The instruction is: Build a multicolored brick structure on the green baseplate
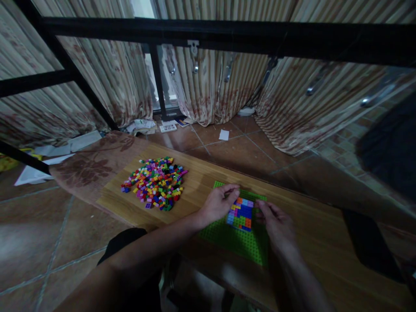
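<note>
A green studded baseplate (250,249) lies on the wooden bench, and on it sits a multicoloured patch of toy bricks (242,212) in blue, light blue, orange, yellow, green and lilac. My left hand (219,203) is at the patch's upper left corner, thumb and fingers drawn together; anything between the fingertips is too small to make out. On the opposite side, my right hand (276,221) is closed beside the patch's right edge, its thumb and fingertips near the upper right corner. What it pinches, if anything, is hidden.
A heap of loose toy bricks (157,184) spreads over the left part of the wooden bench (198,173). A dark flat object (370,242) lies at the right end. Beyond are a tiled floor with papers (224,134), striped curtains (208,86) and a black metal frame (214,32).
</note>
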The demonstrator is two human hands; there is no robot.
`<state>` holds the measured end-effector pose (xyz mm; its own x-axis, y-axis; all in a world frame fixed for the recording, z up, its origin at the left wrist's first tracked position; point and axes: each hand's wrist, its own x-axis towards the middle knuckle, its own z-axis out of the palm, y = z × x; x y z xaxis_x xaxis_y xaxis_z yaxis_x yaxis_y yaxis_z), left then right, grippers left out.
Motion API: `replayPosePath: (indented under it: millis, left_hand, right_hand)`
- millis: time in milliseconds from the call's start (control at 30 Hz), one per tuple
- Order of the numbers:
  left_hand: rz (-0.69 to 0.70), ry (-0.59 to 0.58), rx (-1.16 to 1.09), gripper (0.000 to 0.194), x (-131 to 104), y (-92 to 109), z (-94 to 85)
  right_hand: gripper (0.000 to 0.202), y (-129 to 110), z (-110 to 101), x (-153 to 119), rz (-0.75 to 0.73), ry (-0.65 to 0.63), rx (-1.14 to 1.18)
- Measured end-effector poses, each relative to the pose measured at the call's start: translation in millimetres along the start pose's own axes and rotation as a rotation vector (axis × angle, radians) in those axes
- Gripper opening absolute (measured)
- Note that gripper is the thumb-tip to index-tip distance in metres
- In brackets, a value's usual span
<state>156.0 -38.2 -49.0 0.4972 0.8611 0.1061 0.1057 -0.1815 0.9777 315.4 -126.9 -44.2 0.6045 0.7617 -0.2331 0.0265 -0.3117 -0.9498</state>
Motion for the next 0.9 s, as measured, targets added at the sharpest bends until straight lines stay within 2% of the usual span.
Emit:
replayPosePath:
  millis: [167,300,433,533,600,700,767,833,900]
  left_hand:
    - [0.031,0.093,0.020,0.036,8,5,-19.3]
    - [0.066,0.208,-0.022,0.036,11,13,-43.8]
    - [0.129,0.387,-0.169,0.035,11,30,-84.7]
    - [0.142,0.582,-0.287,0.035,8,44,-125.3]
    - [0.159,0.714,-0.358,0.033,5,51,-152.4]
    - [0.180,0.857,-0.499,0.029,-3,54,-185.5]
    - [0.169,0.906,-0.587,0.027,-8,54,-199.7]
    - [0.152,0.929,-0.641,0.024,-13,53,-208.1]
    - [0.138,0.929,-0.663,0.023,-18,54,-212.6]
  right_hand:
    - [0.041,-2,-11,6,-0.016,0.067,0.034]
    - [0.038,-2,-19,7,-0.045,0.073,0.060]
    - [0.037,-12,-23,-4,-0.084,0.131,0.000]
    - [0.034,-32,-19,-27,-0.092,0.175,-0.209]
    - [0.034,-44,-8,-46,-0.143,0.191,-0.319]
    - [0.036,-50,22,-70,-0.227,0.126,-0.320]
    - [0.037,-46,51,-77,-0.280,-0.028,-0.327]
    - [0.036,-38,83,-76,-0.402,-0.233,-0.327]
    - [0.033,-33,115,-67,-0.476,-0.329,-0.387]
